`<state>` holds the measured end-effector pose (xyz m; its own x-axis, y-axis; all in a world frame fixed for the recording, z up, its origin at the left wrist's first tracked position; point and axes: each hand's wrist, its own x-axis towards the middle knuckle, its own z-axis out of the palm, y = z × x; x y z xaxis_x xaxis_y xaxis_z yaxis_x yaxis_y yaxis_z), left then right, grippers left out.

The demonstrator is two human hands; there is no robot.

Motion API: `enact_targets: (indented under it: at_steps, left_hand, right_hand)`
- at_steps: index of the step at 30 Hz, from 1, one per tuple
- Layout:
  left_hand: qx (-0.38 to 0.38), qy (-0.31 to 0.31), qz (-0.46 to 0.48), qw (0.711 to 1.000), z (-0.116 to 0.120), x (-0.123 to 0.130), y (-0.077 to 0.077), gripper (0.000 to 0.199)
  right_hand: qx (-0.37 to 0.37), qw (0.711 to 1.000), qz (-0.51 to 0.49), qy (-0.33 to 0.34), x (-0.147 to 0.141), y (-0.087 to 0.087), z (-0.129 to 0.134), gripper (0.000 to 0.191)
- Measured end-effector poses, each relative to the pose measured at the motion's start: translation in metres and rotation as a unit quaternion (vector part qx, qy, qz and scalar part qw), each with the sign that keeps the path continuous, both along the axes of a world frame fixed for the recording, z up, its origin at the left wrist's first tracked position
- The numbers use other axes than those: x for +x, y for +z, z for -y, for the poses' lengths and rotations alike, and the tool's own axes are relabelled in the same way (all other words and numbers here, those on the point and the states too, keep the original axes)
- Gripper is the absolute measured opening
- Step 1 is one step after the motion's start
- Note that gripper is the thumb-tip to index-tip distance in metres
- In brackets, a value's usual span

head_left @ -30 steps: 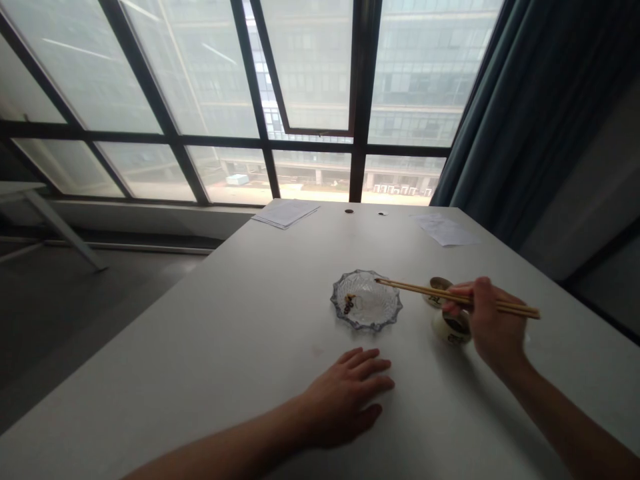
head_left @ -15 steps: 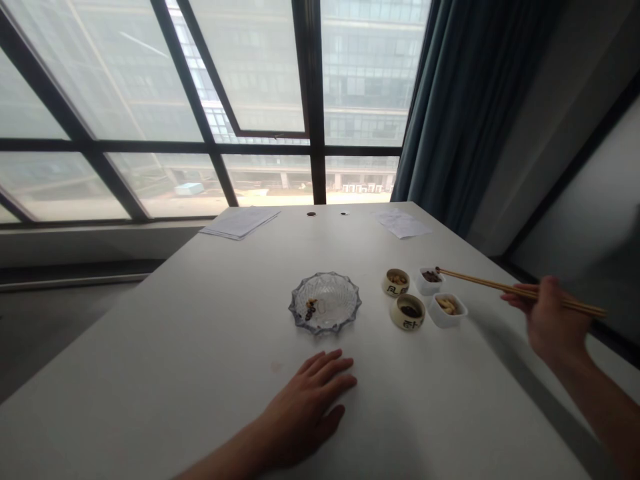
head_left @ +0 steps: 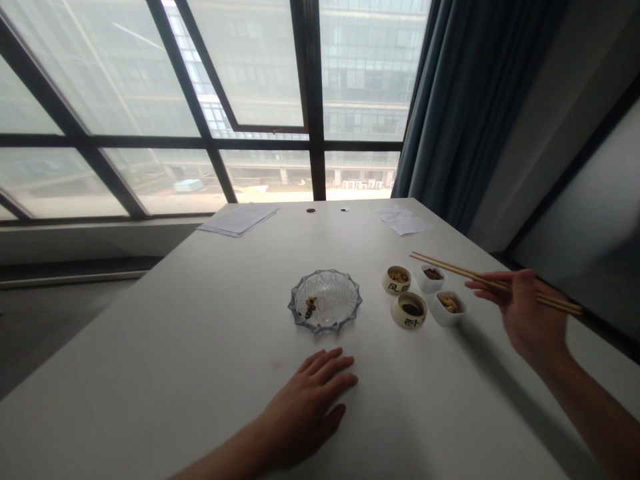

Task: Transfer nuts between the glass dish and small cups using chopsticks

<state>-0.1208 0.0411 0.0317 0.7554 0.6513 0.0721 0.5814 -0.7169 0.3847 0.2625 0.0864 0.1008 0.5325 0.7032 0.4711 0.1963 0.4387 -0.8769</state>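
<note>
Your right hand (head_left: 535, 319) has its grip closed around the chopsticks (head_left: 465, 272), thumb on one side and fingers on the other. You hold them well back from the tips, which probably keeps your fingers clear of the food. The tips lie close together, with nothing visible between them, and show just beyond the far tub (head_left: 430, 287); their height is hard to judge.

Your left hand (head_left: 307, 410) holds nothing. It lies palm down with fingers spread on the worktop (head_left: 200, 353), just on your side of the plate (head_left: 345, 300), perhaps to steady you.

The plate sits left of the containers, near enough, it seems, for a short swing of the chopsticks. Dark and yellow bits (head_left: 311, 307) lie in its left part, leaving most of the glass bare.

The containers cluster to its right: the far pot (head_left: 395, 288) and near pot (head_left: 411, 324) nearer the plate, the far tub and near tub (head_left: 449, 319) beyond. Each seems to keep one food apart: pale brown, very dark, reddish brown and yellowish.
</note>
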Motion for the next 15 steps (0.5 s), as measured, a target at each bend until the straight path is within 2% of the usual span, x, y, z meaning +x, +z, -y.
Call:
enact_targets:
  at_steps: [3,7,11,15]
  left_hand:
    - [0.002,-0.002,0.017,1.000,0.000,0.001,0.000,0.051]
    - [0.000,-0.003,0.026,1.000,0.001,0.001,0.001,0.051]
    - [0.001,-0.005,0.026,1.000,0.002,0.000,0.000,0.050]
    - [0.001,-0.003,0.040,0.999,0.004,-0.001,-0.001,0.046]
  right_hand:
    - [-0.053,0.991,0.022,0.123,-0.046,0.002,0.003,0.044]
    - [-0.103,0.966,0.018,0.237,-0.106,-0.010,-0.003,0.042]
    - [-0.119,0.944,0.023,0.306,-0.147,-0.031,-0.015,0.042]
    - [-0.133,0.937,0.032,0.320,-0.165,-0.045,-0.025,0.042]
